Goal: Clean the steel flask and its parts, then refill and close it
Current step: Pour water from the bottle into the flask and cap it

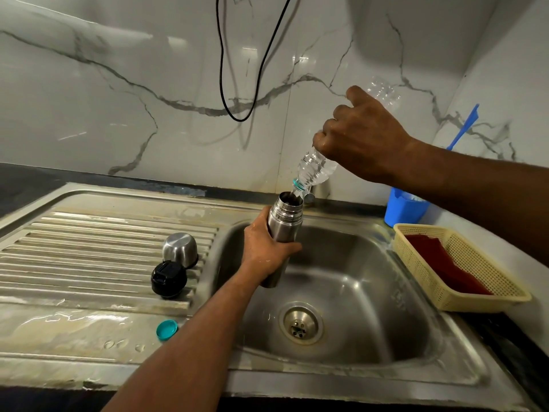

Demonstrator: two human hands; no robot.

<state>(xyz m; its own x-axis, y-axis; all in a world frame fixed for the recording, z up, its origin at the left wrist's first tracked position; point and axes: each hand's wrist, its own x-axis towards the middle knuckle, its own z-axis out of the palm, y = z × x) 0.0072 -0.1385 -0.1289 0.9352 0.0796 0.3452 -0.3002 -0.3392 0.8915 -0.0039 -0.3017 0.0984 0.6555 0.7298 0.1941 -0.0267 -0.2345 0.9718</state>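
Note:
My left hand (266, 248) grips the steel flask (284, 221) by its body, holding it nearly upright over the sink basin (356, 292). Its mouth is uncovered. My right hand (361, 138) grips a clear plastic bottle (316, 169), tipped neck-down with its teal-ringed mouth at the flask's opening. On the ribbed draining board (89, 248) to the left stand the flask's steel cup (180, 249), upside down, and its black stopper (168, 279). A teal bottle cap (167, 330) lies nearer the front edge.
A cream plastic basket (463, 298) with a red cloth sits right of the sink. Behind it stands a blue cup (402, 211) holding a blue-handled tool (465, 126). A black cable (237, 114) hangs down the marble wall. The draining board is wet.

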